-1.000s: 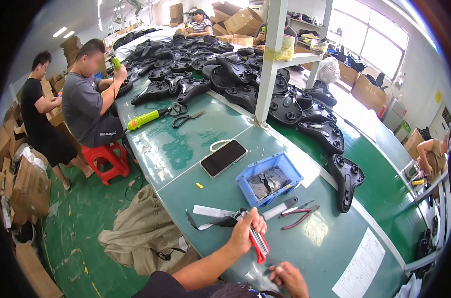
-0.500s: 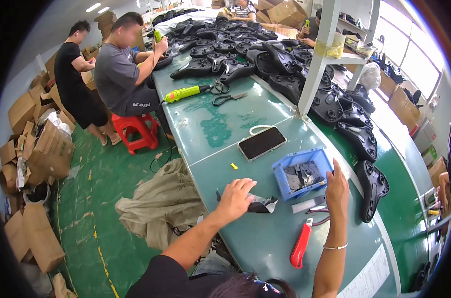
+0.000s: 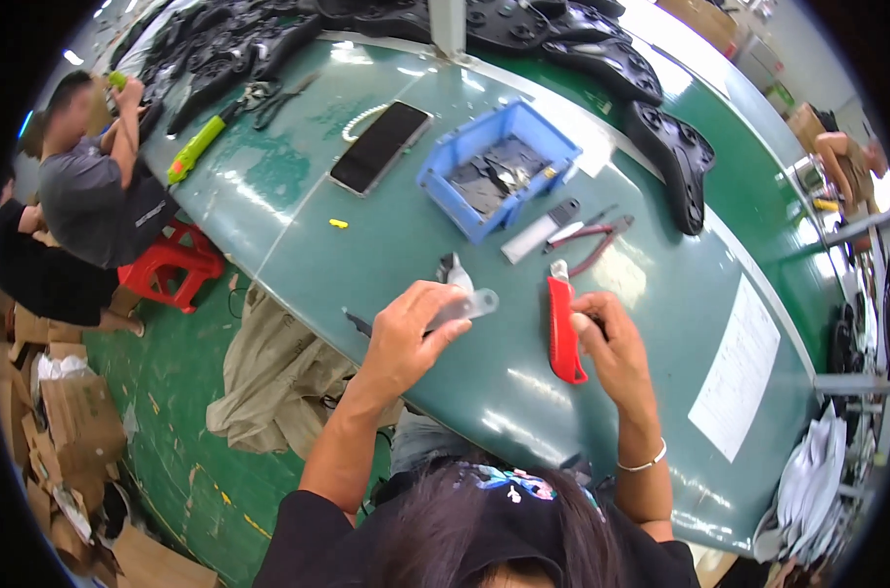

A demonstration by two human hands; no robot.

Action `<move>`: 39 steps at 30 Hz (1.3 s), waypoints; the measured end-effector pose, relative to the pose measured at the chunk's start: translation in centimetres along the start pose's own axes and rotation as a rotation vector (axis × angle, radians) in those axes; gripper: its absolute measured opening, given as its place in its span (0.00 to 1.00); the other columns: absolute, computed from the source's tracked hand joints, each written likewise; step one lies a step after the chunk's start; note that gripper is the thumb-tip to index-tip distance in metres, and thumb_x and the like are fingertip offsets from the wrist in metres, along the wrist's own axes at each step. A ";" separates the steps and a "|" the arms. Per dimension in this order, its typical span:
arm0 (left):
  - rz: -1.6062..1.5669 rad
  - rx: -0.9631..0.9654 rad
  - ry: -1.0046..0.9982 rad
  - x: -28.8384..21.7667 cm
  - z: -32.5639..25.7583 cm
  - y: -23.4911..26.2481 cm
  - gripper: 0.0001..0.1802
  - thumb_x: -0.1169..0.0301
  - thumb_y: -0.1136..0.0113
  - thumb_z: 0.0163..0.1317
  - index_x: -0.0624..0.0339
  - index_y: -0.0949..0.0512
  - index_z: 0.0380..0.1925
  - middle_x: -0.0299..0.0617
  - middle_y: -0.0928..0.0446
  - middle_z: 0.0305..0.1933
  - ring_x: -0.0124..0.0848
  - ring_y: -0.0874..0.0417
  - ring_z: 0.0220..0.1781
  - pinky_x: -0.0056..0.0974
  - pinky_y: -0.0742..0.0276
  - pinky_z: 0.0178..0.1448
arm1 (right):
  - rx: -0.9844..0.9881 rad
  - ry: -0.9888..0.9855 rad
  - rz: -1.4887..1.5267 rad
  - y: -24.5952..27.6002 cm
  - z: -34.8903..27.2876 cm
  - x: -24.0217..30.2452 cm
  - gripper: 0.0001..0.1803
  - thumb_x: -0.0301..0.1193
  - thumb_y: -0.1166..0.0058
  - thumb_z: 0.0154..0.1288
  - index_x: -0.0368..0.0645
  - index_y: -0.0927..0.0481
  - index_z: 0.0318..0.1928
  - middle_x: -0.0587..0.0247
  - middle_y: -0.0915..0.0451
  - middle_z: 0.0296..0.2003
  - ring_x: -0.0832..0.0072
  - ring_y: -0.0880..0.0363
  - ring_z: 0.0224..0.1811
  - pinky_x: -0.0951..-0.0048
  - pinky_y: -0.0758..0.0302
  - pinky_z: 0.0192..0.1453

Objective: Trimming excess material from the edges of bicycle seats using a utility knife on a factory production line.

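My left hand pinches a translucent grey strip with a rounded, holed end between thumb and fingers. Small dark and pale pieces lie on the table just beyond it. My right hand is closed, fingers curled and thumb against the forefinger. Its fingertips are at the edge of a red utility knife; whether they touch the knife or hold something small cannot be made out. Beyond the knife lie red-handled pliers and a pale flat strip with a dark end.
A blue bin holds grey scraps. Around it are a phone, a yellow bit and a paper sheet. Farther off lie scissors, a green power screwdriver and black moulded parts. A co-worker sits at left.
The view has turned and tilted down. My left hand has lifted the strip off the table. My right hand has left the blue bin's side, closed, and come beside the knife.
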State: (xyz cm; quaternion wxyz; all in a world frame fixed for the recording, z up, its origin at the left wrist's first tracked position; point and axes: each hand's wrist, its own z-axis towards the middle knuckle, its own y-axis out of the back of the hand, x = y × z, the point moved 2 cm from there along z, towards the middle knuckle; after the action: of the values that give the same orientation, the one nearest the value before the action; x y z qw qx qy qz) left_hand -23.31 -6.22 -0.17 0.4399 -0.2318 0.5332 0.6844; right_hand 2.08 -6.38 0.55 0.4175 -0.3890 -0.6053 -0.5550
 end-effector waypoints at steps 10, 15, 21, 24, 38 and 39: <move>-0.504 0.417 0.140 -4.0 -0.6 -3.8 0.15 0.69 0.41 0.61 0.64 0.25 0.46 0.45 0.21 0.44 0.32 0.20 0.42 0.36 0.25 0.46 | 0.012 -0.086 0.520 -1.6 -3.2 0.9 0.18 0.29 0.34 0.54 0.39 0.23 0.46 0.75 0.31 0.29 0.87 0.37 0.27 0.84 0.38 0.30; -0.914 0.685 0.500 -3.9 -2.0 -3.9 0.11 0.70 0.48 0.67 0.64 0.27 0.46 0.42 0.21 0.43 0.27 0.20 0.41 0.30 0.26 0.43 | 0.126 0.173 0.073 -0.6 -3.7 2.2 0.16 0.25 0.33 0.48 0.40 0.22 0.39 0.68 0.28 0.30 0.79 0.30 0.29 0.78 0.33 0.32; -0.472 0.962 0.195 -4.6 -2.2 -5.2 0.19 0.57 0.41 0.61 0.62 0.27 0.41 0.44 0.23 0.28 0.33 0.22 0.30 0.39 0.29 0.35 | 0.364 0.202 -0.214 0.2 -5.4 0.0 0.07 0.24 0.37 0.48 0.39 0.23 0.27 0.59 0.24 0.24 0.65 0.26 0.28 0.69 0.29 0.33; -0.434 1.032 0.249 -4.6 -3.1 -5.8 0.16 0.60 0.44 0.63 0.62 0.30 0.40 0.43 0.24 0.25 0.35 0.22 0.29 0.40 0.30 0.34 | 0.372 0.059 -0.183 0.6 -6.3 0.1 0.05 0.24 0.38 0.51 0.36 0.20 0.28 0.59 0.22 0.24 0.67 0.25 0.27 0.70 0.30 0.32; -0.256 0.780 0.024 -5.6 -3.1 -8.8 0.19 0.53 0.50 0.65 0.59 0.30 0.40 0.49 0.25 0.31 0.49 0.23 0.34 0.49 0.32 0.38 | -0.025 0.062 -0.263 2.0 -8.9 0.6 0.08 0.26 0.37 0.54 0.35 0.24 0.26 0.64 0.30 0.20 0.79 0.35 0.22 0.76 0.39 0.27; -0.266 0.755 -0.013 -5.7 -3.0 -9.0 0.21 0.51 0.51 0.66 0.59 0.29 0.39 0.49 0.25 0.30 0.49 0.23 0.34 0.49 0.32 0.38 | -0.048 0.022 -0.212 2.1 -9.1 0.6 0.09 0.26 0.37 0.54 0.35 0.25 0.26 0.66 0.30 0.20 0.80 0.35 0.22 0.76 0.39 0.27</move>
State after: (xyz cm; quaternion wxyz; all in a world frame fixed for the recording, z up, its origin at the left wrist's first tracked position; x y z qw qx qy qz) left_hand -13.25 -10.66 -1.37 0.5823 -0.1166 0.7097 0.3790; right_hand 4.55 -15.26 2.16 0.3537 -0.3264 -0.6249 -0.6146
